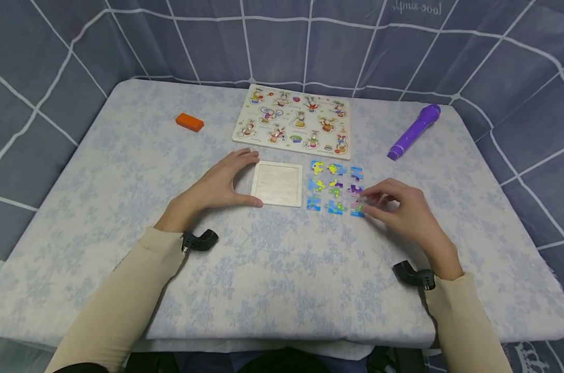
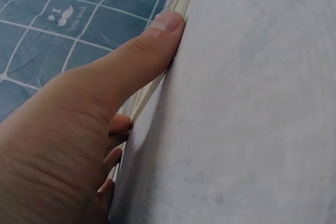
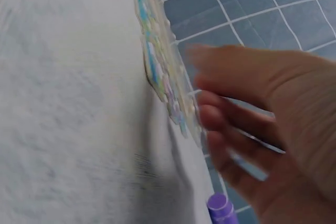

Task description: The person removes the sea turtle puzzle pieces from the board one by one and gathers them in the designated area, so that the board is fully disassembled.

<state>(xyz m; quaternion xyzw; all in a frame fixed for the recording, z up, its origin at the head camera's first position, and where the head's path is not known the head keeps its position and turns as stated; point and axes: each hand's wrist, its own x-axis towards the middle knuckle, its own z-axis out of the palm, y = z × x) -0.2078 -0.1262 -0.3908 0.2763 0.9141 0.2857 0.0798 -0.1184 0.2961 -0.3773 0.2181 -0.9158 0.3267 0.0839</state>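
Observation:
A shallow square wooden puzzle tray [image 1: 277, 184] lies flat at the table's middle, its inside bare. My left hand [image 1: 219, 181] spans its left side and grips it, with fingertips at the far corner and thumb at the near corner. In the left wrist view the thumb [image 2: 144, 45] touches the tray's edge. Colourful jigsaw pieces [image 1: 335, 207] lie spread in rows to the tray's right. Over the right-hand column hovers my right hand [image 1: 403, 210], thumb and fingers apart and loosely bent. The right wrist view shows nothing between its blurred fingers.
Behind the tray lies a wooden picture board [image 1: 291, 122] with cartoon figures. An orange block [image 1: 189, 122] sits at the back left, and a purple microphone-shaped thing [image 1: 414, 132] at the back right. A patterned cloth [image 1: 282, 280] covers the table; dark checked curtain [image 1: 282, 46] hangs around it.

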